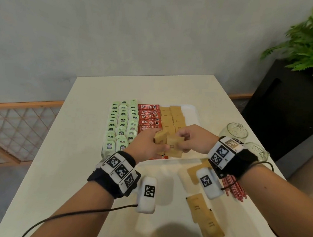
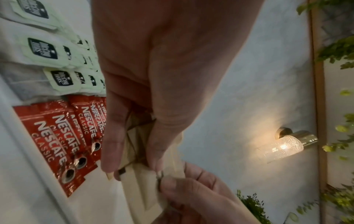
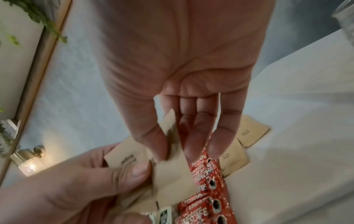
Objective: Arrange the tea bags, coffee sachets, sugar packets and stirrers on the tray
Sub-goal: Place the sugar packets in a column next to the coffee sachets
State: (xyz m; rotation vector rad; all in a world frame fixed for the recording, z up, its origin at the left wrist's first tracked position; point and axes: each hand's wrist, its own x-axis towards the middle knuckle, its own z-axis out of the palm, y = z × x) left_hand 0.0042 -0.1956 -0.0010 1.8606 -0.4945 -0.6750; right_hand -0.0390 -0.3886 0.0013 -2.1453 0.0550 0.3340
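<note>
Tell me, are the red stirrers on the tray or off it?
Off it. The red stirrers lie on the table, nearer than the tray.

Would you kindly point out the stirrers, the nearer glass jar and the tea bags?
stirrers (image 1: 235,189): head view, middle of the red bundle.
nearer glass jar (image 1: 258,152): head view, its side wall.
tea bags (image 1: 122,124): head view, centre of the green rows.

On the tray (image 1: 194,112), tea bags (image 1: 122,124) lie left, coffee sachets (image 1: 148,117) middle, sugar packets (image 1: 172,118) right. Stirrers (image 1: 234,189) lie on the desk (image 1: 75,168), nearer, right; two jars (image 1: 234,130) behind them.
</note>
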